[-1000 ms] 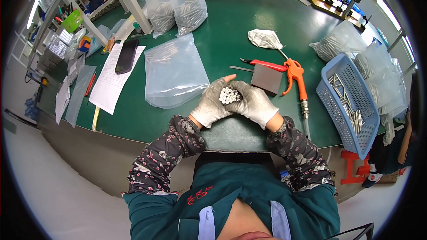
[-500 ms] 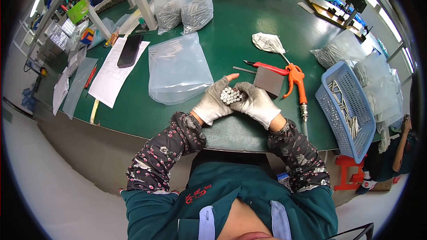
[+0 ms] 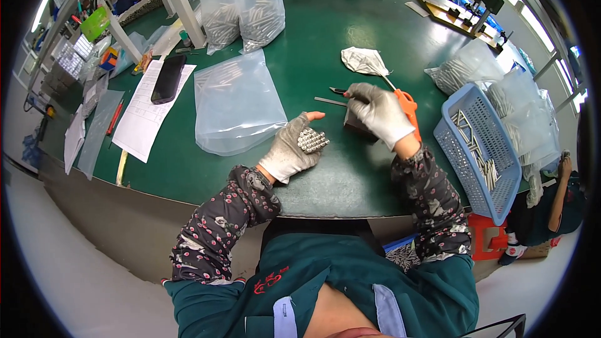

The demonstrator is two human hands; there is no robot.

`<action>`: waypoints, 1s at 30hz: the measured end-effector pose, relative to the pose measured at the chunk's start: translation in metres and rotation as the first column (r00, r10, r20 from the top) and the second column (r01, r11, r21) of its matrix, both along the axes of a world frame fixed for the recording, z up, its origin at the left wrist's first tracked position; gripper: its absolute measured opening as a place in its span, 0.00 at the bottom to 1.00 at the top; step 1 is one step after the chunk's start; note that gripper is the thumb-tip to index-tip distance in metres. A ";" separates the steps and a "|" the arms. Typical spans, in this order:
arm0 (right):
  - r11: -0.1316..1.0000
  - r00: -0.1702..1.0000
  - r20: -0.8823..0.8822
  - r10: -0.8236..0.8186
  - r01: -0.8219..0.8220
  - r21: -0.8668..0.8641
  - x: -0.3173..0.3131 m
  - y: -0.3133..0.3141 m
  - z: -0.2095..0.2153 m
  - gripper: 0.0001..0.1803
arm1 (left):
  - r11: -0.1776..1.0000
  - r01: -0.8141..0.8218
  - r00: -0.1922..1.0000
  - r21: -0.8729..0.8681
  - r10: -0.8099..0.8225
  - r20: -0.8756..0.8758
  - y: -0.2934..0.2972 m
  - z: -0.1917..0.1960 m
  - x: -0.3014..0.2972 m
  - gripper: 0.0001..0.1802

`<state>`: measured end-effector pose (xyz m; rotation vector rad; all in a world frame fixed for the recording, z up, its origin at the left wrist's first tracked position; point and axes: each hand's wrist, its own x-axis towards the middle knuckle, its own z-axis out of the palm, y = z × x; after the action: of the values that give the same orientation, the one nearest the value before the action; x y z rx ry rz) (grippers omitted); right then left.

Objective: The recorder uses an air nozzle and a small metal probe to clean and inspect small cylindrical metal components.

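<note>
In my gloved left hand [image 3: 289, 151], fingers wrap round a bundle of short metal pins [image 3: 312, 141], their round ends facing up. My gloved right hand [image 3: 383, 112] is over a grey metal block [image 3: 359, 126], with its fingers bent down. Beneath them the tip of a utility knife [image 3: 338, 91] shows, its red handle covered by the hand. What the right fingers grip is hidden. A thin metal strip [image 3: 330, 101] lies beside the knife. Just behind the right hand is an orange air gun [image 3: 408, 107], partly covered.
Left of my hands lies a clear bag [image 3: 238, 109] with some pins. Two full bags [image 3: 261, 22] stand behind it. A phone [image 3: 168, 79] rests on paper sheets [image 3: 139, 119]. At right is a blue basket [image 3: 466, 172] of pins beside more bags [image 3: 523, 109]. A person sits beyond.
My right hand has left the pin bundle and moved right and away from me, over the block and knife. The left hand keeps the bundle. The view has shifted slightly.
</note>
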<state>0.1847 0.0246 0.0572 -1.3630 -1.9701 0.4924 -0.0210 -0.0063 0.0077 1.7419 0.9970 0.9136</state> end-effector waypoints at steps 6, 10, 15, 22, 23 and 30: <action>0.998 0.875 0.482 -0.045 0.014 0.067 -0.004 0.034 0.012 0.09 | 0.995 0.036 0.999 -0.097 -0.037 -0.002 0.002 -0.004 -0.003 0.31; 0.998 0.557 0.830 0.023 0.029 -0.047 -0.041 0.050 0.004 0.09 | 0.996 -0.015 0.999 -0.083 0.018 0.036 0.004 -0.016 -0.002 0.28; 0.998 0.386 0.920 0.069 -0.021 -0.066 -0.062 0.061 0.000 0.10 | 0.998 0.015 1.000 -0.064 -0.015 0.002 0.006 -0.014 -0.004 0.26; 0.955 0.956 0.264 0.127 -0.189 0.229 -0.025 0.062 -0.001 0.05 | 0.993 0.020 0.999 -0.118 -0.015 0.041 0.005 -0.007 -0.002 0.23; 0.983 0.988 0.041 0.147 -0.151 0.109 -0.022 0.058 0.008 0.05 | 0.993 0.019 0.999 -0.116 -0.015 0.040 0.004 -0.006 -0.001 0.23; 0.901 0.894 -0.274 0.354 -0.404 -0.154 -0.009 0.015 0.028 0.06 | 0.988 0.016 0.992 -0.152 0.004 0.126 0.004 -0.008 -0.002 0.19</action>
<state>0.1761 0.0394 0.0849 -0.9709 -2.0262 1.0257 -0.0228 -0.0027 -0.0007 1.5398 0.9529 0.9079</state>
